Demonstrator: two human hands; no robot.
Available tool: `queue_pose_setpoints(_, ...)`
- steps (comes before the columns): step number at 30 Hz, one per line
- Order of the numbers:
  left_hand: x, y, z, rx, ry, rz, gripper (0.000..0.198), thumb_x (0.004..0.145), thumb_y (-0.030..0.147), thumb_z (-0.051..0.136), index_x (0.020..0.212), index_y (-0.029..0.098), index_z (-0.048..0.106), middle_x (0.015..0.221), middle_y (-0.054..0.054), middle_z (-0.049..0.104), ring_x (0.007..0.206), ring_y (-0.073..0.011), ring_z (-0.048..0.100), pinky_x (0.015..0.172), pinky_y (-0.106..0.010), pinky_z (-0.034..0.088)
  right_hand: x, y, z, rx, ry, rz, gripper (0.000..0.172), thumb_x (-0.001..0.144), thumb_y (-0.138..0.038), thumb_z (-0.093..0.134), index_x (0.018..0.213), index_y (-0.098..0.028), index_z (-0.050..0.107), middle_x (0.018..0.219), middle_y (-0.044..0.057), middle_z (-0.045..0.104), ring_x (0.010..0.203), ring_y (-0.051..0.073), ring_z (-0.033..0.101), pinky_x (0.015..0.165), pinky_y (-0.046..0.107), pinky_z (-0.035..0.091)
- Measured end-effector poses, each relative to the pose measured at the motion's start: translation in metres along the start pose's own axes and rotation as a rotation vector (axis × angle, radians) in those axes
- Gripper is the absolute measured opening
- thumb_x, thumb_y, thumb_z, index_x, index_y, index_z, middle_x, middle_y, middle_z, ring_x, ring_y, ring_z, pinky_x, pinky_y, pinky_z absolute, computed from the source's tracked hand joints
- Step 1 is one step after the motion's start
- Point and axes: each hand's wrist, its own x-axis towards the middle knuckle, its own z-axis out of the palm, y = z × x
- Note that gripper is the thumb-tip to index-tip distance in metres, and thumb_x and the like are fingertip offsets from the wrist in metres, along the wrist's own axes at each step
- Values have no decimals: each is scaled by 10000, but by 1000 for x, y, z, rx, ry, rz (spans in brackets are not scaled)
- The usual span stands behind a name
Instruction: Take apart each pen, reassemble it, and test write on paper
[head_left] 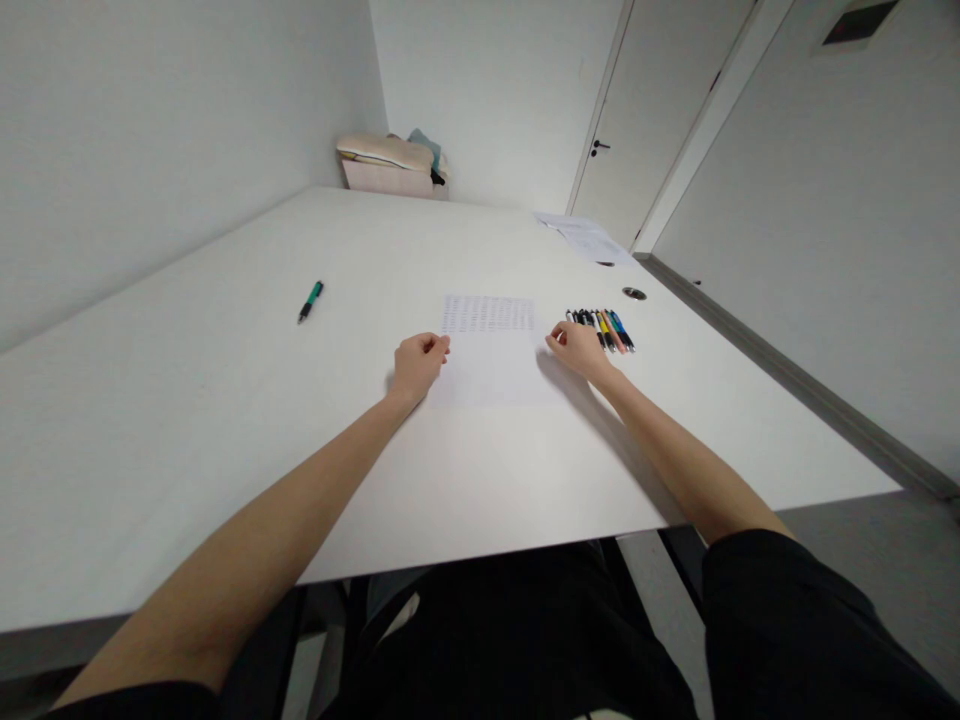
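Black shirt point(517, 640); hands point(420, 366) point(577, 349) flanking paper point(491, 370); pinkish box point(386, 180), cloths point(425, 146) atop.

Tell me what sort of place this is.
Probably an office or meeting room: a large white table bears a sheet with rows of marks and, to its right, a row of pens.

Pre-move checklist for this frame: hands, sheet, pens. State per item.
1. White rectangular paper sheet with dark writing flat on the white table: ok
2. Writing uncovered by hands: ok
3. Bare left hand at sheet's left edge: ok
4. Bare right hand clear of the row of slim multicoloured pens: cannot tell, overlaps them in view
5. Slim green-and-black pen with that row: not ok, lies apart
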Motion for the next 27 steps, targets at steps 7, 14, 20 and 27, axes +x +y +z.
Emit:
queue_pose_setpoints(7, 1, -3, 1, 11, -22, 0, 259, 731, 359, 498, 586, 158, 574, 530, 2, 549, 489, -110, 502, 502, -229, 383, -27, -14, 7, 1001, -306, 48, 117, 635, -292, 524, 628, -181, 489, 429, -80, 383, 390, 50, 285, 417, 206, 202)
queue_pose_setpoints(14, -1, -2, 3, 43, -80, -11, 271, 743, 376, 491, 598, 162, 571, 536, -1, 554, 476, -114, 501, 495, -236, 376, -31, -12, 14, 1125, -354, 79, 111, 597, -268, 551, 603, -173, 492, 407, -88, 380, 364, 33, 250, 393, 208, 129)
queue_pose_setpoints(20, 38, -1, -34, 330, 24, 68, 242, 761, 338, 489, 628, 162, 587, 647, -48, 609, 662, -170, 563, 667, -288, 412, -29, -10, 17, 1159, -355, 103, 104, 598, -263, 543, 602, -178, 483, 398, -85, 385, 365, 37, 249, 392, 211, 127)
queue_pose_setpoints(27, 92, -52, -128, 567, 384, -225, 96, 683, 209, 563, 654, 164, 482, 758, -85, 539, 896, -277, 530, 818, -445, 410, -29, -11, 16, 1175, -365, 113, 102, 600, -260, 545, 599, -179, 483, 399, -82, 381, 373, 41, 258, 398, 209, 137)
